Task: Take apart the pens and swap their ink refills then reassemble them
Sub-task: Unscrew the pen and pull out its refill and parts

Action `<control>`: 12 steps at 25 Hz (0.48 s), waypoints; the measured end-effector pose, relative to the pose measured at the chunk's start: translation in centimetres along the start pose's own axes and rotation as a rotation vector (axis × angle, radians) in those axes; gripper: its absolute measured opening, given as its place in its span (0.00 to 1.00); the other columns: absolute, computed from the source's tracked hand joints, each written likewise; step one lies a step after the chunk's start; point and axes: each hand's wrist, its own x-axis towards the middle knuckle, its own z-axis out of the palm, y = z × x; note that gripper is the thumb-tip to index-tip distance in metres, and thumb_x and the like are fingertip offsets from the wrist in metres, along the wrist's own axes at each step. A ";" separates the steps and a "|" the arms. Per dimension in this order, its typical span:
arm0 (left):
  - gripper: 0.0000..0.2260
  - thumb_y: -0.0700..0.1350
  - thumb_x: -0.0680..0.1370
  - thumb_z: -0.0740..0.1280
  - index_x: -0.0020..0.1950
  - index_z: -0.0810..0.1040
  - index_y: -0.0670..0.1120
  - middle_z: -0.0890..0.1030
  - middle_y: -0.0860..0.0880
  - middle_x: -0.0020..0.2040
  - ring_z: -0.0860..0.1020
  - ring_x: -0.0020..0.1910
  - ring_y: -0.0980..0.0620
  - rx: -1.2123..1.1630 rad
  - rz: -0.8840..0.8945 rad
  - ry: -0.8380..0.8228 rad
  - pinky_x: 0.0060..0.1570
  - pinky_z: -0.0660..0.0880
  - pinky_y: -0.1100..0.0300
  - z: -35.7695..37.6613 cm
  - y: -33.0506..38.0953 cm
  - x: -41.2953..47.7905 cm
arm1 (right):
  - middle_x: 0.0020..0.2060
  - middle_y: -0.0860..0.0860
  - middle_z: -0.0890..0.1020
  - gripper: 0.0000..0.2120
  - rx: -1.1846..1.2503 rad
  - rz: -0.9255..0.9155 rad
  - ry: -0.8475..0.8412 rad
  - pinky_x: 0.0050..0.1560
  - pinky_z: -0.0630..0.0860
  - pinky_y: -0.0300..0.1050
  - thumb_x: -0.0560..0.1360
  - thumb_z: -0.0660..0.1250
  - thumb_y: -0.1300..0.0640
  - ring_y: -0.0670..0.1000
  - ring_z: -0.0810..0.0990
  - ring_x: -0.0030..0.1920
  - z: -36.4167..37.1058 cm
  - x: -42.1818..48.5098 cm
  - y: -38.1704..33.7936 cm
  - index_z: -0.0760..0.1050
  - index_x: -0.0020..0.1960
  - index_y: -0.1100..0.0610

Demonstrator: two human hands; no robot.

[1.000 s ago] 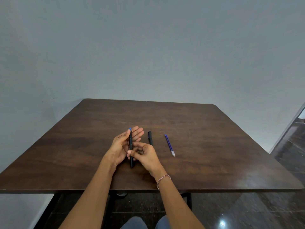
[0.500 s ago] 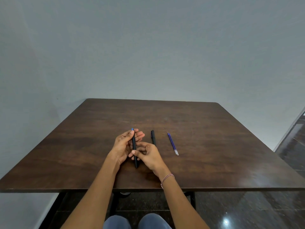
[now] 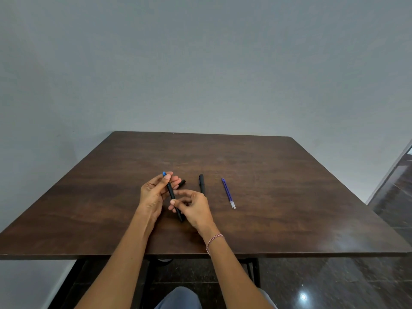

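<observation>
Gripping the black pen (image 3: pixel 170 190) near its blue end, the left hand (image 3: pixel 153 197) steadies it while the right hand (image 3: pixel 195 209) pinches the lower barrel, likely to unscrew it.

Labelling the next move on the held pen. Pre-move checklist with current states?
1. Left hand grips the pen near its upper end: ok.
2. Right hand pinches the pen's lower part: ok.
3. Blue refill lies free on the table, right of the hands: ok.
4. Black barrel lies on the table, untouched: ok.
5. What the small black piece beyond the left fingers is: cannot tell.
6. Pen's joint already loosened: cannot tell.
</observation>
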 end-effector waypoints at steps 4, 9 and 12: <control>0.07 0.41 0.73 0.67 0.50 0.81 0.43 0.86 0.45 0.41 0.84 0.44 0.49 0.023 -0.011 -0.038 0.41 0.80 0.62 -0.1 -0.2 0.3 | 0.38 0.47 0.83 0.15 0.021 -0.018 -0.113 0.43 0.74 0.32 0.78 0.65 0.58 0.41 0.81 0.40 -0.5 -0.2 0.0 0.74 0.64 0.57; 0.11 0.43 0.73 0.66 0.53 0.82 0.44 0.85 0.45 0.47 0.84 0.48 0.49 -0.039 -0.069 -0.152 0.41 0.81 0.60 -0.1 -0.2 0.5 | 0.38 0.50 0.82 0.09 0.176 -0.061 -0.126 0.49 0.77 0.37 0.78 0.64 0.60 0.43 0.81 0.41 -0.6 -0.5 -0.1 0.75 0.59 0.57; 0.10 0.42 0.73 0.66 0.50 0.85 0.46 0.85 0.44 0.50 0.83 0.51 0.49 -0.044 -0.088 -0.173 0.43 0.81 0.60 0.0 -0.3 0.5 | 0.42 0.54 0.84 0.09 0.292 -0.016 -0.175 0.48 0.80 0.38 0.79 0.61 0.64 0.46 0.84 0.42 -0.8 -0.5 -0.2 0.73 0.59 0.59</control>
